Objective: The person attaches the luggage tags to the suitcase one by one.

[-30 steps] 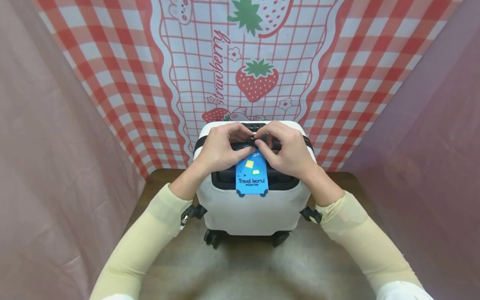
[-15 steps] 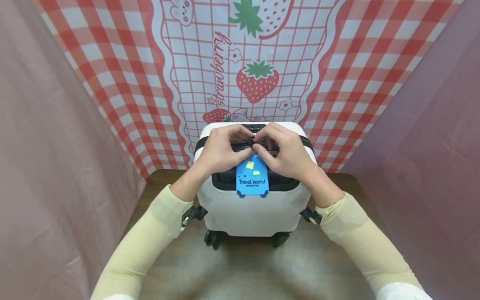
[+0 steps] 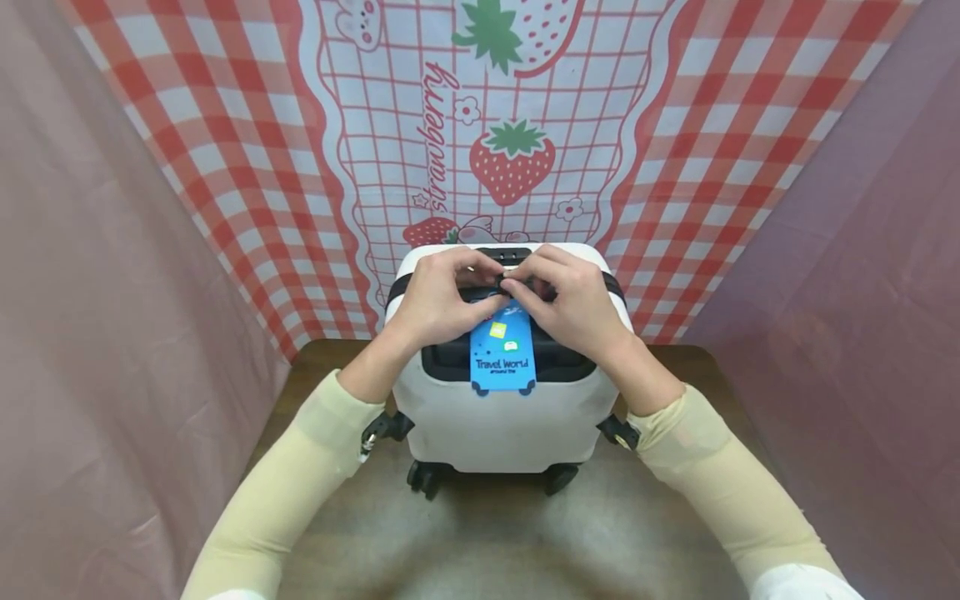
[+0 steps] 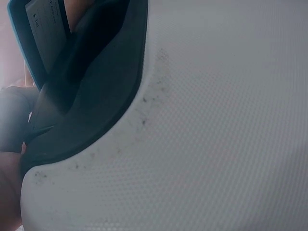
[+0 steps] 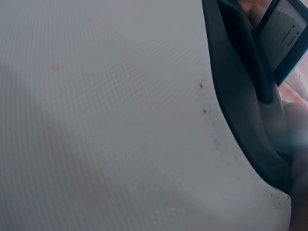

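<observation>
A white suitcase [image 3: 502, 425] stands upright with a black carry handle recess [image 3: 442, 360] facing me. A blue luggage tag [image 3: 504, 358] printed "Travel World" hangs over that recess. My left hand [image 3: 441, 298] holds the tag's upper end, thumb on the front and fingers curled toward the strap. My right hand [image 3: 573, 296] pinches the small black strap [image 3: 501, 282] at the tag's top between thumb and index finger. Both sets of fingertips meet there and hide most of the strap. In the right wrist view, the tag's back shows a name card [image 5: 284, 41].
The suitcase's wheels [image 3: 425, 479] stand on a brown wooden table [image 3: 480, 533]. A combination lock [image 3: 510, 255] sits on its top edge. Behind hangs a strawberry-print checked cloth [image 3: 517, 167], with pink curtains [image 3: 112, 333] at both sides.
My right thumb and index finger have drawn together on the strap and shifted slightly left. The left hand keeps its hold, and the suitcase and tag stay in place.
</observation>
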The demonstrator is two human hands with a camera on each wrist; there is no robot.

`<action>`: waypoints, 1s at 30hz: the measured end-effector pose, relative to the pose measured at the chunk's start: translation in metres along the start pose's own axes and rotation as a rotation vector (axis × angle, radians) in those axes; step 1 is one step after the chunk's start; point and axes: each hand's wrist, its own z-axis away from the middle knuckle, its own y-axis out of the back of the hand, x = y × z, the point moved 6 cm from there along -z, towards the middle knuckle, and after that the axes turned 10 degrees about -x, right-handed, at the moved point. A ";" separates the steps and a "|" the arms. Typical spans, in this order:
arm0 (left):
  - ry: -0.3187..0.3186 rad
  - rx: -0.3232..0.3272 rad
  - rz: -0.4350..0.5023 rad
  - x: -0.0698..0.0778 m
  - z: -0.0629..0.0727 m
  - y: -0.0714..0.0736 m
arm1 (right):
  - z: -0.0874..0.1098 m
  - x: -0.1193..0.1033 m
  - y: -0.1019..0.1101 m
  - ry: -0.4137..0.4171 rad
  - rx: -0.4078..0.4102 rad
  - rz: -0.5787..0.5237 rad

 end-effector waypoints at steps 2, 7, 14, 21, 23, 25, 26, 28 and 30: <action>-0.003 -0.001 0.002 0.001 0.000 0.000 | 0.000 0.000 0.001 0.008 0.016 0.004; -0.032 0.000 0.044 0.000 0.001 0.001 | 0.002 0.000 0.001 0.050 0.051 0.029; -0.072 0.039 0.122 -0.001 0.000 0.001 | 0.002 0.001 0.004 0.053 0.016 -0.022; -0.088 0.037 0.121 -0.001 -0.001 0.001 | 0.002 0.009 0.002 0.012 -0.045 -0.122; -0.091 0.029 0.125 -0.001 0.000 0.002 | 0.002 0.011 0.002 -0.002 -0.060 -0.134; -0.096 0.022 0.132 -0.001 0.000 0.002 | 0.002 0.013 0.001 -0.016 -0.073 -0.137; -0.097 0.019 0.134 -0.001 0.001 0.002 | 0.002 0.013 0.001 -0.022 -0.078 -0.136; -0.101 0.014 0.137 -0.001 0.001 0.002 | 0.002 0.014 0.000 -0.034 -0.089 -0.135; -0.103 0.012 0.135 -0.001 0.002 0.002 | 0.002 0.014 -0.001 -0.038 -0.097 -0.135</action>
